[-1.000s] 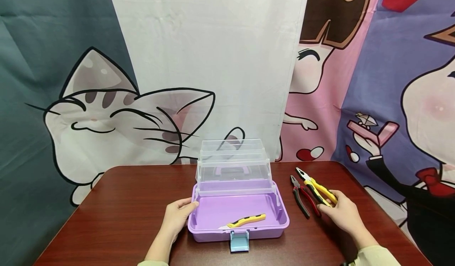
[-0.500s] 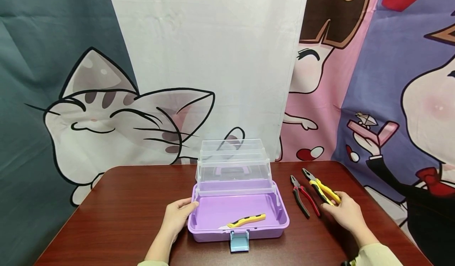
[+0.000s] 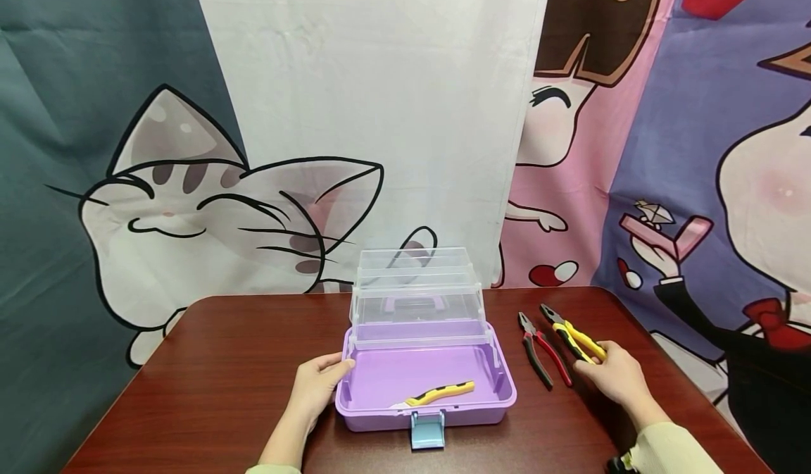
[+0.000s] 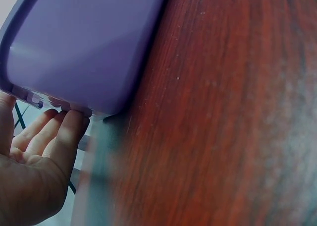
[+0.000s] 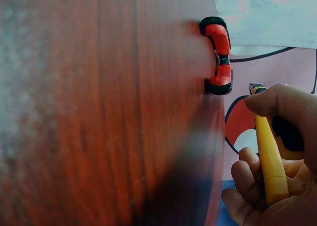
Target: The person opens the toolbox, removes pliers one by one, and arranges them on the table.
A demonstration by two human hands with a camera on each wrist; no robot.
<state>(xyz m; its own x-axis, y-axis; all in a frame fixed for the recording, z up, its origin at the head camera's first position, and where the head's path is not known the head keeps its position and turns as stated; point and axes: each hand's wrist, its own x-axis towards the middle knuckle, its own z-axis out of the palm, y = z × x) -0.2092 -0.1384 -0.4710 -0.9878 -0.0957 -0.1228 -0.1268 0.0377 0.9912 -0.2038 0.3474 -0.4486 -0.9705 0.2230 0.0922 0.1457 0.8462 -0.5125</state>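
Right hand (image 3: 613, 377) grips yellow-black pliers (image 3: 584, 340); left hand (image 3: 314, 389) holds purple box (image 3: 412, 368).
Red-black pliers (image 3: 554, 358) lie on the surface (image 3: 266, 347) just left of the right hand; inside the open box, right of the left hand, a yellow-handled tool (image 3: 440, 392).

Two pairs of pliers (image 3: 532, 334), one toolbox (image 3: 374, 422), one yellow-handled tool (image 3: 440, 393), one blue latch (image 3: 427, 432), one table (image 3: 190, 389).

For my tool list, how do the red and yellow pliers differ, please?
The yellow pliers are gripped by the right hand, while the red pliers lie on the table. The yellow pliers are yellow and black; the red pliers are red and black. Both are two-handled tools.
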